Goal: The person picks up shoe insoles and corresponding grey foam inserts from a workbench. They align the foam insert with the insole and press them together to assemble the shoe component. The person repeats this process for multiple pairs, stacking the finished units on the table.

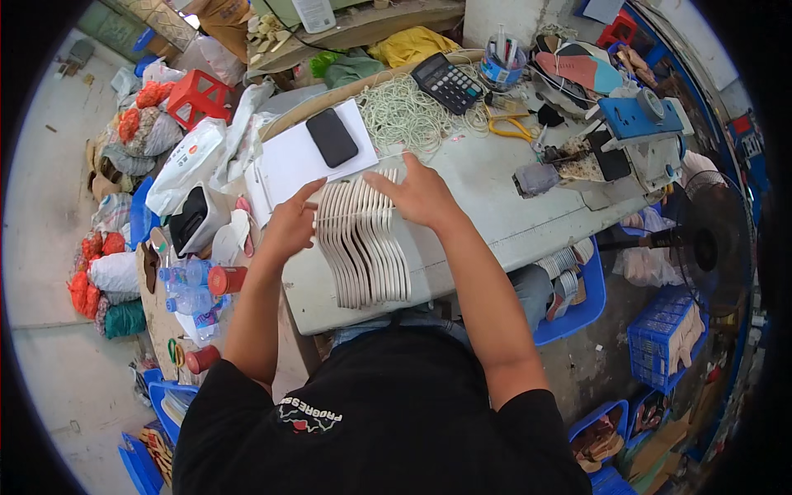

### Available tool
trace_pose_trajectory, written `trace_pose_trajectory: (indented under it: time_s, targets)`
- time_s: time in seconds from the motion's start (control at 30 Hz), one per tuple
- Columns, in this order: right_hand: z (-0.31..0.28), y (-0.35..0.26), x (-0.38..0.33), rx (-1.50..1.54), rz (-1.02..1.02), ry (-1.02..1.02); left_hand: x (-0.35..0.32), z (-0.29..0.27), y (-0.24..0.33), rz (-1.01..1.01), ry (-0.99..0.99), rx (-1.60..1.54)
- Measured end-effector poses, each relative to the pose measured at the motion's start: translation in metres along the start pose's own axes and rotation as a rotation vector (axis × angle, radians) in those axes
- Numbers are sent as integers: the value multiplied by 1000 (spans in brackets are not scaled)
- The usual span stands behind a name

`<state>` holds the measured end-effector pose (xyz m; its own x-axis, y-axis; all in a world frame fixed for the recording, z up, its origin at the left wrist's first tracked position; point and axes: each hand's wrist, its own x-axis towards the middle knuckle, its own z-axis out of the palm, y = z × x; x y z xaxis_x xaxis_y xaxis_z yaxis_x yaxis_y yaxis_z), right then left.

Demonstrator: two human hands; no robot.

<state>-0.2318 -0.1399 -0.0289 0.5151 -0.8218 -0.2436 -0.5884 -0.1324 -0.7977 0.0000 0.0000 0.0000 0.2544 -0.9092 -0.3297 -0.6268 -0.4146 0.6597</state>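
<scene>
Pale, curved, sole-shaped pieces (363,247) stood packed on edge in a row on the worktable (487,181), near its front edge and right ahead of the person's body. A thin light cord (355,216) crossed the row near its far end. Left hand (290,221) was at the row's left side, fingers loosely bent, index reaching forward by the far left corner; couldn't tell if it pressed the pieces or pinched any cord. Right hand (419,194) was at the far right corner, thumb laid over the tops of the end pieces, index pointing forward; neither hand was clenched into a fist, but couldn't tell whether the right one gripped firmly or had cord between its fingers. Just beyond the row, a black phone (332,138) lay on white paper (285,165). A tangled heap of pale cord (404,115) sat to the right of that, with a black calculator (448,84) at its far edge and a pen holder (503,68) beside it. Yellow-handled cutters (510,126) lay farther right, near a blue-topped machine (639,115). Off left: plastic bottles (191,297), a red-lidded jar (225,280) and a red stool (198,97). Off right: a dark fan (705,239) and a blue crate (648,351).
</scene>
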Motion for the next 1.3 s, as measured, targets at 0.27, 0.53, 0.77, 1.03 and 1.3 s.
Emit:
trace_pose_trajectory:
  time_s: [0.27, 0.53, 0.77, 1.03, 1.3]
  targets:
    - [55, 33, 23, 891, -107, -212, 28, -7, -37, -239, -223, -355]
    - [-8, -11, -138, 526, -541, 306, -71, 6, 8, 94, 253, -565]
    - [30, 34, -122, 299, -648, 287, -56, 64, -39, 148, 189, -1120]
    - [11, 27, -141, 356, -324, 242, -46, 109, 42, 71, -293, -1521]
    - [-50, 122, -290, 1446, -172, -162, -48, 209, 88, 401, -591, -771]
